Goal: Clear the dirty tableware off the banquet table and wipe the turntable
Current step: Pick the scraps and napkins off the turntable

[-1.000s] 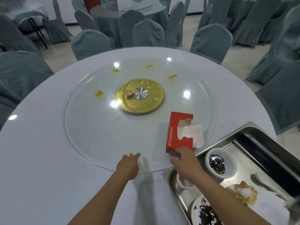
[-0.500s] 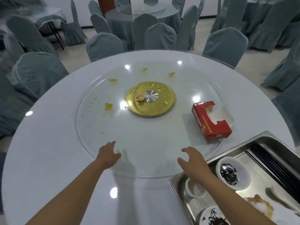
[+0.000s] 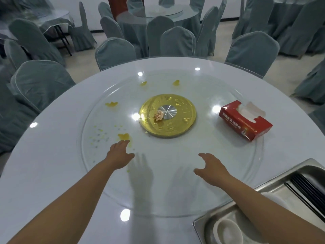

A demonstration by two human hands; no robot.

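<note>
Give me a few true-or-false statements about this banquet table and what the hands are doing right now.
1. The red tissue box sits on the glass turntable. True.
2. The right hand holds a cloth. False: it holds nothing, fingers spread.
3. Yellow food stains mark the glass near the left hand. True.
4. The gold centre disc is spotless. False: a crumpled scrap lies on it.
5. The metal tray lies at the table's far side. False: it is at the near right.

Soft overhead light, glare spots on the turntable, faint shadows, wide-angle bowing at edges
</note>
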